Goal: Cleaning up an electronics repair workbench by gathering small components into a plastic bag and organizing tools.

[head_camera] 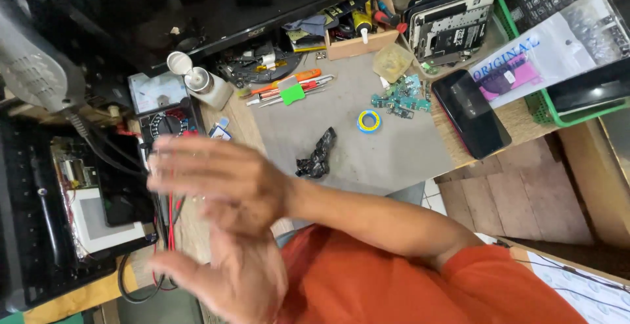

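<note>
A: What are the hands doing at this moment?

B: They are crossing over each other above the counter's (367, 160) left edge, and both are blurring from movement. The right hand (213, 180) is lying on top with its fingers spread flat, holding nothing. The left hand (239, 281) is below it, also opened out and empty.

A: Which things are nearest to them?

B: The multimeter (167, 124) is sitting just beyond the right hand's fingers, and its red leads (172, 222) are hanging down beside the hands. A crumpled black scrap (317, 155) is lying near, on the grey mat, and a blue and yellow tape roll (369, 121) is farther off.

A: How should one move well here?

B: I think slowly, keeping the palms high, because the leads are hanging close and could be catching on the fingers.
</note>
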